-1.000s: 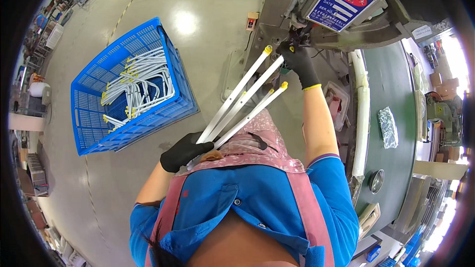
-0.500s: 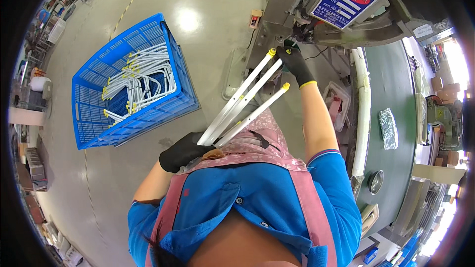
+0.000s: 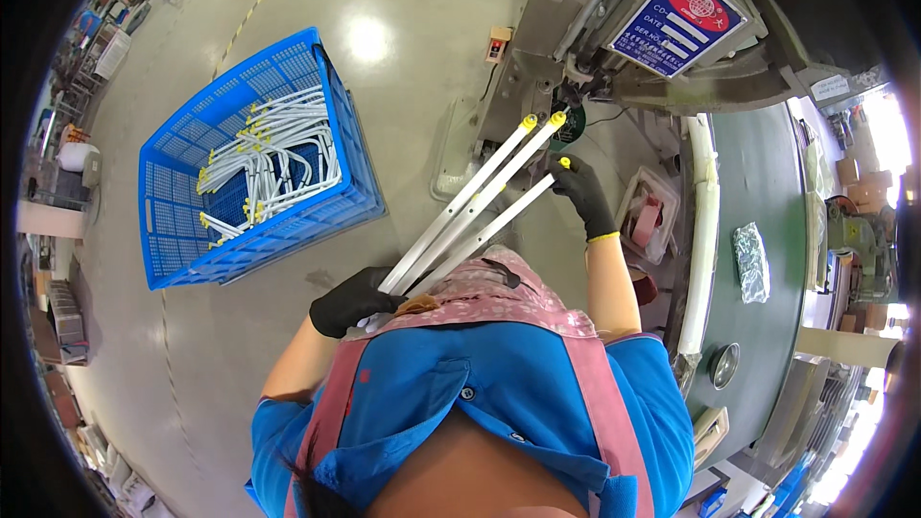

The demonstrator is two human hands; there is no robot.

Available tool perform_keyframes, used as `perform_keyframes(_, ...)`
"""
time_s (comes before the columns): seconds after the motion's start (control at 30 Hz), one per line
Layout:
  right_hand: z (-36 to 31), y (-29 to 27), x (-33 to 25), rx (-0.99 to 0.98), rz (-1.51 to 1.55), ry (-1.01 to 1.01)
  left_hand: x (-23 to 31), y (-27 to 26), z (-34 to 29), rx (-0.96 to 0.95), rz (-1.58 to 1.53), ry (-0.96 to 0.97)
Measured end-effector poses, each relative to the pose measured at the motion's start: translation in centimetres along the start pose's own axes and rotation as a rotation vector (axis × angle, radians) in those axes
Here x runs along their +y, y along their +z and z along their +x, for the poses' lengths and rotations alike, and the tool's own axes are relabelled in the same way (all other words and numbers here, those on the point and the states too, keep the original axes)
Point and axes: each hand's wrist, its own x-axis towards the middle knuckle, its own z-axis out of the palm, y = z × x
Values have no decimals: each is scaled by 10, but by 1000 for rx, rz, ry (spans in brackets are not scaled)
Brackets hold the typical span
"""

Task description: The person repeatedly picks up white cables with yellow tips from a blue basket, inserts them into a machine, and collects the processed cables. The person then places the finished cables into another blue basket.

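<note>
My left hand (image 3: 353, 303), in a black glove, is closed around the lower ends of three white tubes (image 3: 457, 206) in front of my apron. They slant up to the right and fan apart, with yellow caps on their far ends. My right hand (image 3: 587, 197), also gloved in black, has its fingers closed at the capped end of the nearest tube (image 3: 501, 221). The other two capped ends reach toward the machine (image 3: 537, 91) and stand apart from my right hand. My left hand's palm side is hidden.
At the left a blue plastic crate (image 3: 288, 242) on the floor holds several bent white tubes (image 3: 278, 149) with yellow caps. A green worktop (image 3: 767, 182) on the right bears a clear plastic packet (image 3: 751, 262) and a round metal dish (image 3: 725, 364). A tub (image 3: 648, 216) stands beside it.
My right hand has moved from the far end of the middle tube down to the capped end of the nearest one. My left hand has kept its hold on the bundle.
</note>
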Motion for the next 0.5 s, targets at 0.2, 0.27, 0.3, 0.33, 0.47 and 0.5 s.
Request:
perform_keyframes(0.2, 9, 6, -11, 251, 81, -137, 13, 6, -2, 57, 32, 38)
perform_keyframes(0.27, 11, 5, -26, 332, -130, -181, 20, 9, -6, 52, -94, -15)
perform_keyframes(0.3, 10, 5, -34, 337, -100, -197, 22, 10, -8, 31, -190, 7)
perform_keyframes(0.33, 10, 4, -43, 362, -92, -198, 25, 11, -7, 102, -36, 33)
perform_keyframes(0.47, 14, 6, -69, 426, -5, -288, 26, 16, -5, 173, -23, 53)
perform_keyframes(0.5, 16, 7, -72, 435, -2, -341, 25, 18, -4, 194, -18, 71)
